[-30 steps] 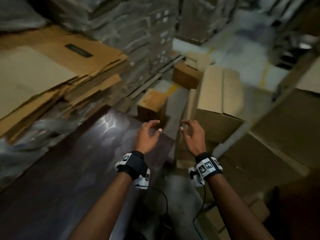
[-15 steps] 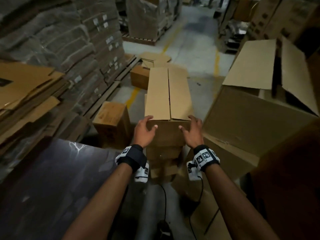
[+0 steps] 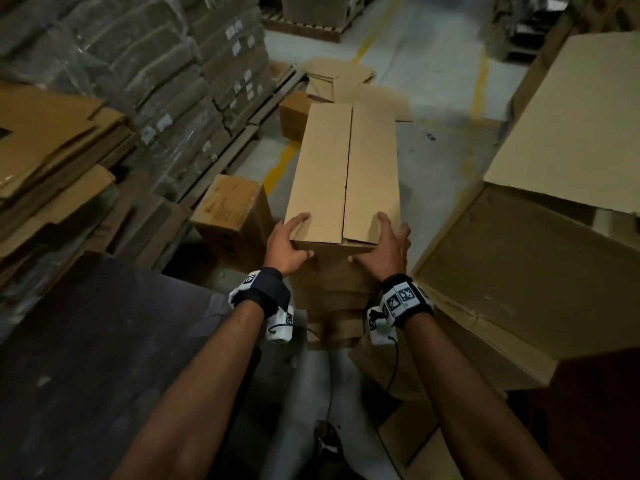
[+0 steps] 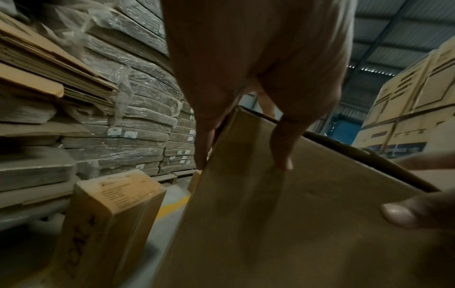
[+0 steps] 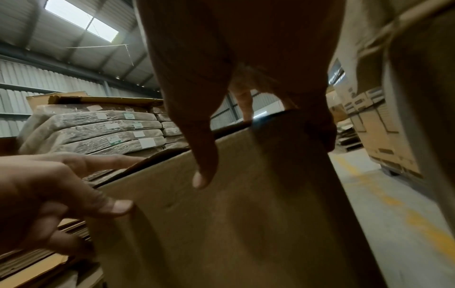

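Observation:
A long brown cardboard box (image 3: 343, 168) with its top flaps closed lies on a stack of similar boxes straight ahead of me. My left hand (image 3: 287, 244) grips its near left corner, fingers on top and thumb on the end face. My right hand (image 3: 384, 247) grips the near right corner the same way. In the left wrist view my left hand (image 4: 246, 78) straddles the box's (image 4: 295, 224) edge. In the right wrist view my right hand (image 5: 234, 78) lies over the box (image 5: 246, 224), with my left hand (image 5: 49, 194) at its other corner.
A small sealed carton (image 3: 232, 216) stands on the floor left of the stack. Wrapped bundles (image 3: 180, 81) and flattened cardboard (image 3: 52, 150) rise on the left. A large open carton (image 3: 519, 271) crowds the right. A dark tabletop (image 3: 86, 358) lies near left; concrete floor with yellow lines beyond.
Both hands reached forward from mid-air and took hold of the box's near end. My view swung from the left stacks to face the box.

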`<state>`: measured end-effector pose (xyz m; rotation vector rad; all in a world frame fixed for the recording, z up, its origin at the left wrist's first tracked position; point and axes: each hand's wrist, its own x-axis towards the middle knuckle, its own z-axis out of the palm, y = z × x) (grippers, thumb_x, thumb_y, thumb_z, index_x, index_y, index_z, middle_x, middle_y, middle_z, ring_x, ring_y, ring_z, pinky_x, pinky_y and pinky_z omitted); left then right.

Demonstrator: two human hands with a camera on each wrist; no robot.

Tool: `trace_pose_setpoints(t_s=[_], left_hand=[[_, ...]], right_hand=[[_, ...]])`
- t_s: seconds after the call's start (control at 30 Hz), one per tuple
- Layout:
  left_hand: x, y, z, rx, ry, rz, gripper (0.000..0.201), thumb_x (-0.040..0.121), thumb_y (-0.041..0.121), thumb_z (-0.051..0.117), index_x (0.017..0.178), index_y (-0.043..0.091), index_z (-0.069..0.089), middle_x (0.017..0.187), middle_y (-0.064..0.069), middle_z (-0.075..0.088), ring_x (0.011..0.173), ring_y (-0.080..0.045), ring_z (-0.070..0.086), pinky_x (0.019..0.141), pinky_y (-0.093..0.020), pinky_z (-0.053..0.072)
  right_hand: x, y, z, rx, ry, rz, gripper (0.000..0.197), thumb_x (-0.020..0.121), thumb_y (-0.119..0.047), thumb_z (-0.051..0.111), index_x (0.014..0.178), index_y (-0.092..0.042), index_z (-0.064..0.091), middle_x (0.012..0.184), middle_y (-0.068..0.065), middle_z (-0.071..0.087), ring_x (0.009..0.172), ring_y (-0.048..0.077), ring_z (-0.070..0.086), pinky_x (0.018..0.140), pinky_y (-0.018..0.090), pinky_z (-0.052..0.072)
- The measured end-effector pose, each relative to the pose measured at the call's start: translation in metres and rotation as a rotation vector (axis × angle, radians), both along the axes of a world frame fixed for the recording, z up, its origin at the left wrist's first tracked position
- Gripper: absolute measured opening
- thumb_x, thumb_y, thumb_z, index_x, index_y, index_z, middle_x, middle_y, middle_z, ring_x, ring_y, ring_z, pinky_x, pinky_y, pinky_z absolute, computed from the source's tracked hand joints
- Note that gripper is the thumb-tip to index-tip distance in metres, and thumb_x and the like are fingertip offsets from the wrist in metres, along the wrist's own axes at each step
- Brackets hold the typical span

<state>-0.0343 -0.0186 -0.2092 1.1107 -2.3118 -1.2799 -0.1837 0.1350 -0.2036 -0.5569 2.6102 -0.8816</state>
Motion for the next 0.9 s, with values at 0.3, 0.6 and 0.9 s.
trace_pose_setpoints(t_s=[0.3, 0.6, 0.9], left_hand=[[0.047, 0.015, 0.008, -0.214, 0.094, 0.075, 0.068, 0.081, 0.003, 0.079, 0.14, 0.032, 0.062, 0.142, -0.006, 0.053, 0.134, -0.025, 0.05, 0.118, -0.039, 0.04], [0.245, 0.071, 0.043, -0.387, 0.233, 0.314, 0.069, 0.078, -0.004, 0.078, 0.134, 0.035, 0.066, 0.148, -0.005, 0.052, 0.128, -0.02, 0.056, 0.106, -0.006, 0.039], [0.467, 0.211, -0.022, -0.443, 0.191, 0.668, 0.066, 0.08, -0.01, 0.076, 0.135, 0.024, 0.068, 0.149, -0.009, 0.053, 0.114, 0.015, 0.057, 0.098, -0.027, 0.056]], right_hand=[[0.037, 0.006, 0.024, -0.184, 0.062, -0.013, 0.098, 0.057, -0.024, 0.1, 0.144, -0.027, 0.056, 0.155, 0.017, 0.028, 0.141, 0.041, 0.035, 0.119, 0.044, 0.034], [0.19, 0.033, 0.062, -0.425, 0.04, 0.336, 0.083, 0.063, -0.021, 0.097, 0.137, -0.035, 0.06, 0.158, 0.008, 0.026, 0.147, 0.029, 0.027, 0.113, 0.03, 0.027], [0.359, 0.077, 0.005, -0.373, -0.162, 0.811, 0.068, 0.067, -0.029, 0.095, 0.129, -0.035, 0.067, 0.151, 0.001, 0.031, 0.14, 0.016, 0.033, 0.114, 0.023, 0.033]])
